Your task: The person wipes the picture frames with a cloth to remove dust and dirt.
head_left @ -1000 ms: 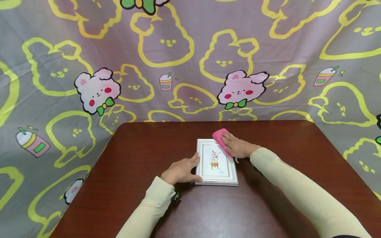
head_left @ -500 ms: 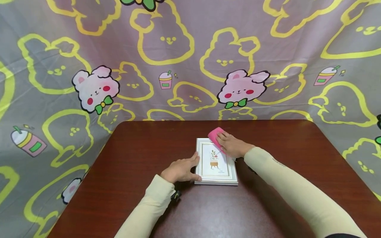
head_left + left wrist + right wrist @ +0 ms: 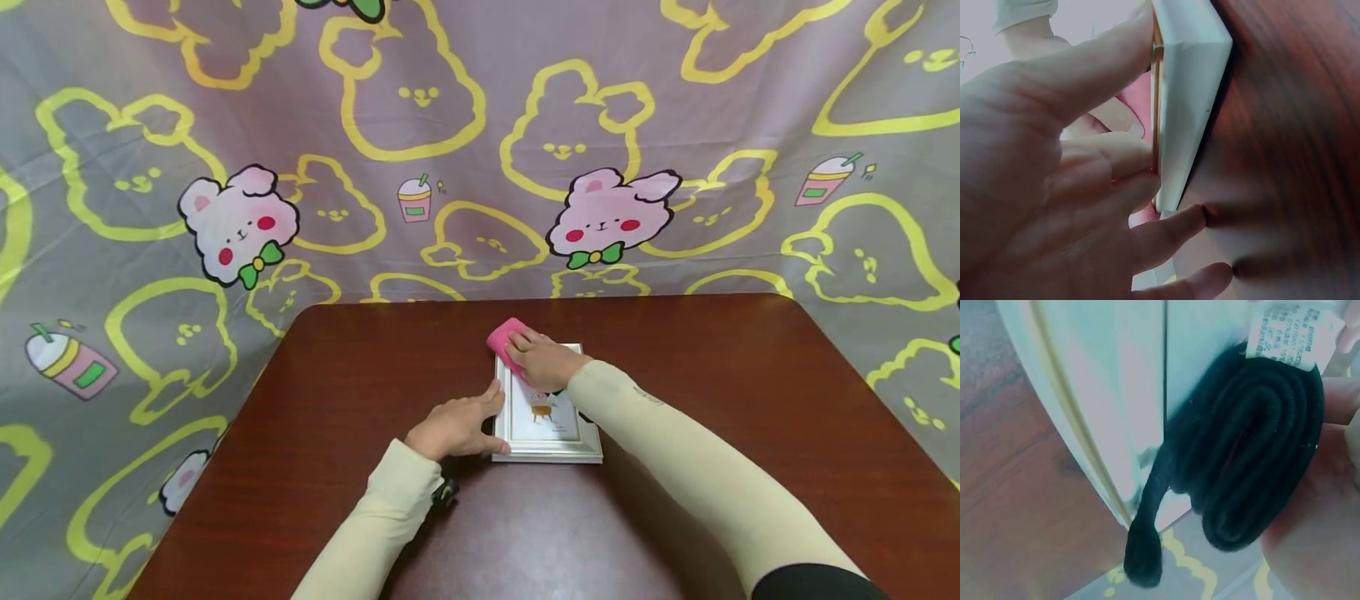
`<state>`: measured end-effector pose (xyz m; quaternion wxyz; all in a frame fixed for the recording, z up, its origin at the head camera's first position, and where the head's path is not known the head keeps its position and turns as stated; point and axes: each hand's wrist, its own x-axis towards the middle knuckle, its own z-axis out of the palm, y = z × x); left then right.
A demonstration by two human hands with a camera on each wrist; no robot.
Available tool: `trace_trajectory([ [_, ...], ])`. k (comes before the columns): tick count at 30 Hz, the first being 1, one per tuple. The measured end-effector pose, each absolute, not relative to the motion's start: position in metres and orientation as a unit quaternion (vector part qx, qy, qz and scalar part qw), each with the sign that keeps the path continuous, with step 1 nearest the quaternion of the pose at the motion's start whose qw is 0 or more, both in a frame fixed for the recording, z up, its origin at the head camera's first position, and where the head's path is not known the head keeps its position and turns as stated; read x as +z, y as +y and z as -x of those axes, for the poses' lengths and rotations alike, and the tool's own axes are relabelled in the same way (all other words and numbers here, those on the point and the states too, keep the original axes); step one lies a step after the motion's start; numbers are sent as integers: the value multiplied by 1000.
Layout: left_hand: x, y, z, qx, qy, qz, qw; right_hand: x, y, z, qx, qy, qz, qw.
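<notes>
A white picture frame (image 3: 546,454), with a plant drawing under its front, lies face up on the table. My left hand (image 3: 456,427) steadies its left side. In the left wrist view, the thumb touches the frame's edge (image 3: 1191,94), and two fingertips (image 3: 1213,281) rest on the tabletop. Over the frame's upper left corner, my right hand (image 3: 546,360) holds a folded pink cloth (image 3: 504,340) against the front. The right wrist view shows the cloth's folded layers (image 3: 1254,450) in dark tones, with a white printed label (image 3: 1285,334). My right hand hides part of the drawing.
The reddish-brown wooden table (image 3: 360,358) spreads around the frame. Behind it hangs a grey-pink curtain (image 3: 465,133) printed with yellow outlines and rabbit faces. A small black device (image 3: 445,493) sits at my left wrist.
My right hand has slid the pink cloth leftward along the upper part of the frame, from its right corner to its left. My left hand and the frame stay in place.
</notes>
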<state>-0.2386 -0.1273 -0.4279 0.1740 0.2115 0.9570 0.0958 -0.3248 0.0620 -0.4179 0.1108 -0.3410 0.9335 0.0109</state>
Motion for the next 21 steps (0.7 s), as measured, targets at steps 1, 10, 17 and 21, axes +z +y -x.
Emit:
trace_trajectory([
  [1,-427,-127,239,94,958,-210,174,-417,61,325,13,935,337,114],
  [10,-423,-122,239,75,962,-200,170,-421,73,328,40,937,332,103],
  [17,-425,-122,238,82,964,-189,166,-414,101,324,37,943,302,137],
  [21,-425,-125,237,98,964,-183,166,-409,121,321,33,945,288,153],
])
